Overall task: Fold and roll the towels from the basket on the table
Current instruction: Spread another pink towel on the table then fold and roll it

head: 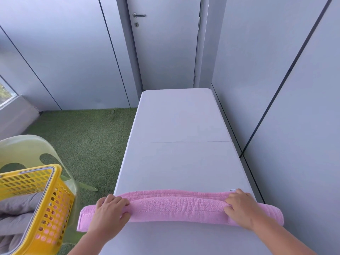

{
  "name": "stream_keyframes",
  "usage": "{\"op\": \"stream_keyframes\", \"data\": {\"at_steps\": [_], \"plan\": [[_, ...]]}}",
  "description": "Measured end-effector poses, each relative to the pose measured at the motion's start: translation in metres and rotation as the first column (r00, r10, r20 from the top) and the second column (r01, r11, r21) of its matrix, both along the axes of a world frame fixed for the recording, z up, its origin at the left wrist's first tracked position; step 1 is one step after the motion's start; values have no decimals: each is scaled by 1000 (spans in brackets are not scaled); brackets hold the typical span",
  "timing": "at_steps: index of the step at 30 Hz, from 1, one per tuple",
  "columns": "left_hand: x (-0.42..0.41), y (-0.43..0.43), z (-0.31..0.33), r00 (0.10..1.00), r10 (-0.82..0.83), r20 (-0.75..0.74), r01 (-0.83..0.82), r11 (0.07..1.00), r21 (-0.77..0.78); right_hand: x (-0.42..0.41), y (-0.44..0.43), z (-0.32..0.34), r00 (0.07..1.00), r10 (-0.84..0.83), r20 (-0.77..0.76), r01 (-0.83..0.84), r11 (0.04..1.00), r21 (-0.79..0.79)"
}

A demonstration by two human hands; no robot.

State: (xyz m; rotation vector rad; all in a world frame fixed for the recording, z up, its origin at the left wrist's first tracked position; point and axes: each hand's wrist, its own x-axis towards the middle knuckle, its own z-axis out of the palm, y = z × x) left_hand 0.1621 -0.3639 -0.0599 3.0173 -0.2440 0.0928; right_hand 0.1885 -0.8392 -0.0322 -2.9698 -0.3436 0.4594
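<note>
Head view: my left hand (108, 212) and right hand (241, 208) clamp the towel (176, 207); roll evenly, keeping it tight beneath my fingers (117, 200).

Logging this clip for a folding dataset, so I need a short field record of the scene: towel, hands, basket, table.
towel: pink terry towel, partly rolled, across the near end of the white folding table, both ends overhanging
left hand: grips the roll near its left end
right hand: grips the roll near its right end
basket: yellow perforated plastic basket left of the table, holding grey towels
</note>
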Motion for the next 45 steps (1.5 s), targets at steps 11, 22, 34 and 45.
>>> {"op": "stream_keyframes", "data": {"at_steps": [11, 22, 34, 45], "plan": [[-4, 6, -13, 999, -44, 6, 44, 998, -45, -20, -17, -12, 977, 78, 198, -94, 993, 70], [15, 1, 7, 988, -15, -151, 9, 999, -41, -3, -14, -7, 984, -71, 164, 61, 996, 63], [14, -63, -8, 982, -107, -156, 98, 993, -61, -9, 27, -11, 996, 50, 80, -52, 998, 19], [26, -175, -3, 926, -241, -289, 253, 967, 4, 5, 133, -38, 984, 137, 111, -135, 991, -17]]}}
